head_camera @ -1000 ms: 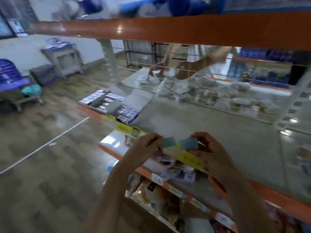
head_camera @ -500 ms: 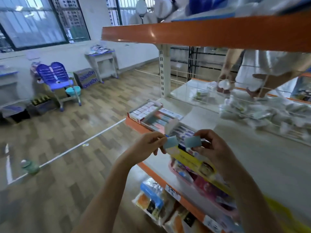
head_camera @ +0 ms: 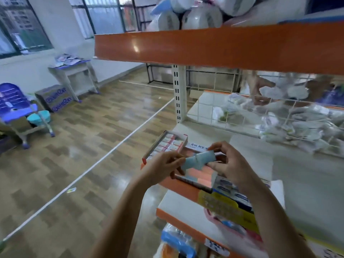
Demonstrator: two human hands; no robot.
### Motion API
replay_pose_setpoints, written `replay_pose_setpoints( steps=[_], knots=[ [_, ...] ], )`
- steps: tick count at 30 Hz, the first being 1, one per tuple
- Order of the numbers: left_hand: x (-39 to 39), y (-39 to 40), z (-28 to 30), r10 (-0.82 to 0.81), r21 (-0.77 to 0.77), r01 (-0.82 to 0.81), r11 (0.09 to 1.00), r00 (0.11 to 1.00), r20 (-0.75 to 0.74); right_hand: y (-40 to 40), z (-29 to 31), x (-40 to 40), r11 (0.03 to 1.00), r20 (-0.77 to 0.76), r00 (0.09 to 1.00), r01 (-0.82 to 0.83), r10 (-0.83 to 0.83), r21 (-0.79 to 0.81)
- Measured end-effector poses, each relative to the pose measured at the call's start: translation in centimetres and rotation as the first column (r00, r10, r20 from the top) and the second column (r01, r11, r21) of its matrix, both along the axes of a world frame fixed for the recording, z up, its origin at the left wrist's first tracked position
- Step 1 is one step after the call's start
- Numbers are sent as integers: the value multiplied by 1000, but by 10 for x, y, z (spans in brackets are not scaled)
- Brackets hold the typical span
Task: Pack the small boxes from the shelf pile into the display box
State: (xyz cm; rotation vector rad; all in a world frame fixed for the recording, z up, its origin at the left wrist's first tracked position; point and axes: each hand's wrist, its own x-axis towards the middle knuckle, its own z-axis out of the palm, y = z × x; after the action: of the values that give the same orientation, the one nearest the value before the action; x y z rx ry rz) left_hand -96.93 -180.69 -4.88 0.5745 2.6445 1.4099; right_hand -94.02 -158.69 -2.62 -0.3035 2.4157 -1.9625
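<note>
Left hand (head_camera: 163, 167) and right hand (head_camera: 229, 164) pinch pale blue small boxes (head_camera: 198, 161), long axis tilted up-right. Display box (head_camera: 183, 144) sits at the shelf's (head_camera: 307, 183) front edge, directly below.

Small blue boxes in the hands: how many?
2, end to end above the display box: one in the left hand, one in the right hand. More may be hidden.

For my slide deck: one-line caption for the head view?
Both hands, left and right, hold small pale-blue boxes above an open cardboard display box.
</note>
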Motion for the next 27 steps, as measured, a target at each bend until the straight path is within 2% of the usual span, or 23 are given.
replay_pose_setpoints(
  steps=[6,11,19,27],
  knots=[
    [-69,-40,-8,-118,15,117,993,991,56,-49,-11,-32,954,-19,982,187,-188,232],
    [-106,-60,-13,-215,-44,221,974,971,102,-84,-27,-51,831,-1,952,267,-306,488],
    [-124,-64,-14,-337,-40,347,937,929,151,-106,-49,-50,670,-36,863,417,-505,614],
    [-124,-63,-13,-388,-36,394,919,916,102,-106,-61,-47,535,-75,829,423,-554,731]
  ],
)
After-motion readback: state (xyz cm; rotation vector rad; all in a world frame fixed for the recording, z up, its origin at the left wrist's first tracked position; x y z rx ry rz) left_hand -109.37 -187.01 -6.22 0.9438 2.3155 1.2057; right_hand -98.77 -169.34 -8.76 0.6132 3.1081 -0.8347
